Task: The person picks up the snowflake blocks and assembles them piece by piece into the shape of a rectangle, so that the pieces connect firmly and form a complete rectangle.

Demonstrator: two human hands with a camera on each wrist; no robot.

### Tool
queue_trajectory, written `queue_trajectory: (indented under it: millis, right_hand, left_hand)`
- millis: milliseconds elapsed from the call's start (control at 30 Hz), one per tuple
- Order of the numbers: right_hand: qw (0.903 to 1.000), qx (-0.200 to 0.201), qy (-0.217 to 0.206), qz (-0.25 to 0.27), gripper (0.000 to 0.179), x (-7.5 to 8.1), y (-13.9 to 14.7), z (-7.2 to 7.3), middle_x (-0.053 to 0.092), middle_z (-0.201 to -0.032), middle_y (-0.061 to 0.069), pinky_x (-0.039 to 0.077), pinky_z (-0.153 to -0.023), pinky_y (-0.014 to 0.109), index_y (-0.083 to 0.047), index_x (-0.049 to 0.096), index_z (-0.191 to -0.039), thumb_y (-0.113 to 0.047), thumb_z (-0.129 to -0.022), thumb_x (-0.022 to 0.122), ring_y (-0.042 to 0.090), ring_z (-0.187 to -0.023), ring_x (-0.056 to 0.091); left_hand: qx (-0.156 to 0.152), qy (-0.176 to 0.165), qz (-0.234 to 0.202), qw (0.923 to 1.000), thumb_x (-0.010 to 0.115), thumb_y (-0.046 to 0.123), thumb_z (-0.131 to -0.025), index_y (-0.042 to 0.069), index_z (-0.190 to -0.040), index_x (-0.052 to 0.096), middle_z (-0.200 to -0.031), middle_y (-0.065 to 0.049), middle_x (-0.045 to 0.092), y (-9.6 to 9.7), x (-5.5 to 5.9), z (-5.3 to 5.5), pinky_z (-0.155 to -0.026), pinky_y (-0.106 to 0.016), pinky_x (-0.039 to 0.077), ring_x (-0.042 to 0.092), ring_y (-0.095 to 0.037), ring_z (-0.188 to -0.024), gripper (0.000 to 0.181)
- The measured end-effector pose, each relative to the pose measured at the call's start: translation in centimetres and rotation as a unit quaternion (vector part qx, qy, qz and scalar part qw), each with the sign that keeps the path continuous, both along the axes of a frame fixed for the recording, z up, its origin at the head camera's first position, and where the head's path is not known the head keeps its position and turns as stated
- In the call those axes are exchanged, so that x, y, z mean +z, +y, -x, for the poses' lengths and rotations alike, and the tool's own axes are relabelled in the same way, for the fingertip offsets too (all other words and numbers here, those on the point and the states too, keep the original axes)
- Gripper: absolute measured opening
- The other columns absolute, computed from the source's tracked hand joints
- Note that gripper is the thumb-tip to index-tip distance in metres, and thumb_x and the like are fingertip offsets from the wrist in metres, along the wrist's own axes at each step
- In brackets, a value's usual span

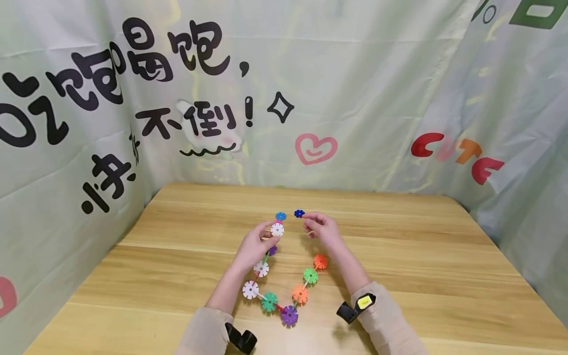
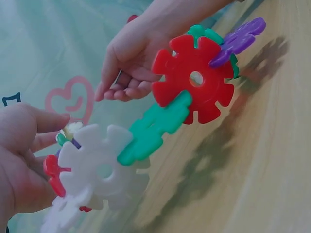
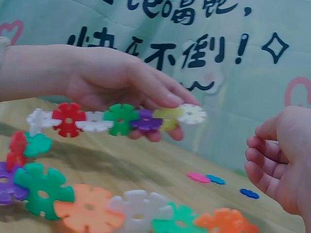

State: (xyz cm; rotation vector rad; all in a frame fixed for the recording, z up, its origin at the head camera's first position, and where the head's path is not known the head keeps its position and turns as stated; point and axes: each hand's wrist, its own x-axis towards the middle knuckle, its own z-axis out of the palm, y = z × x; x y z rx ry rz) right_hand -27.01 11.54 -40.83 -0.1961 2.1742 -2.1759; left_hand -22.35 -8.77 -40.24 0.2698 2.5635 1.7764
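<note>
A chain of notched plastic snowflake discs in mixed colours curves round in a U shape. My left hand grips one end of it, thumb and fingers about the yellow disc next to the white end disc. That held stretch is raised above the table, and the shadow lies below it in the left wrist view. My right hand has its fingers loosely curled with nothing in them. Its fingertips overlap a loose dark blue disc in the head view, but the right wrist view shows them above it.
A loose pink disc and a light blue disc lie together on the wooden table. The chain's other end, an orange disc, lies near my right forearm. Printed curtains hang behind and beside the table.
</note>
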Motion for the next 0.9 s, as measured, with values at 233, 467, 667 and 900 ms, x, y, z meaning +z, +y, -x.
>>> queue_trajectory:
  millis: [233, 467, 667, 900]
  right_hand:
    - [0.9998, 0.004, -0.01, -0.017, 0.029, -0.1, 0.8, 0.3, 0.062, -0.083, 0.007, 0.051, -0.07, 0.031, 0.013, 0.052, -0.117, -0.002, -0.093, 0.052, 0.016, -0.075, 0.058]
    - [0.9966, 0.019, -0.028, -0.075, 0.031, -0.2, -0.5, 1.5, 0.058, -0.111, 0.026, 0.05, -0.082, 0.04, 0.008, 0.056, -0.118, -0.007, -0.091, 0.057, 0.034, -0.097, 0.058]
    - [0.9926, 0.004, -0.022, -0.12, 0.03, -0.4, -2.5, 3.5, 0.061, -0.106, 0.019, 0.053, -0.076, 0.036, 0.007, 0.058, -0.115, -0.009, -0.089, 0.06, 0.034, -0.093, 0.06]
    - [0.9816, 0.002, -0.007, -0.191, 0.026, -0.9, -4.6, 4.5, 0.063, -0.093, 0.013, 0.05, -0.062, 0.027, 0.006, 0.062, -0.105, -0.011, -0.086, 0.065, 0.02, -0.077, 0.058]
  left_hand:
    - [0.017, -0.016, -0.009, 0.9997, 0.062, 0.012, -0.088, 0.01, -0.132, 0.049, -0.094, -0.012, 0.059, -0.3, 0.0, -0.1, -0.056, -0.028, 0.046, 0.055, -0.017, -0.07, 0.046]
    - [0.032, -0.042, 0.009, 0.9986, 0.063, 0.013, -0.087, 0.007, -0.132, 0.047, -0.094, -0.013, 0.059, -1.1, -0.2, 0.0, -0.059, -0.029, 0.046, 0.056, -0.02, -0.075, 0.048]
    - [0.036, -0.047, 0.023, 0.998, 0.063, 0.013, -0.087, 0.006, -0.132, 0.047, -0.089, -0.011, 0.056, -1.7, 0.0, 0.0, -0.056, -0.027, 0.042, 0.052, -0.018, -0.07, 0.048]
    - [0.021, -0.062, 0.013, 0.9978, 0.062, 0.01, -0.088, 0.004, -0.133, 0.046, -0.081, -0.008, 0.051, -2.2, 0.2, 0.0, -0.051, -0.025, 0.038, 0.046, -0.014, -0.06, 0.049]
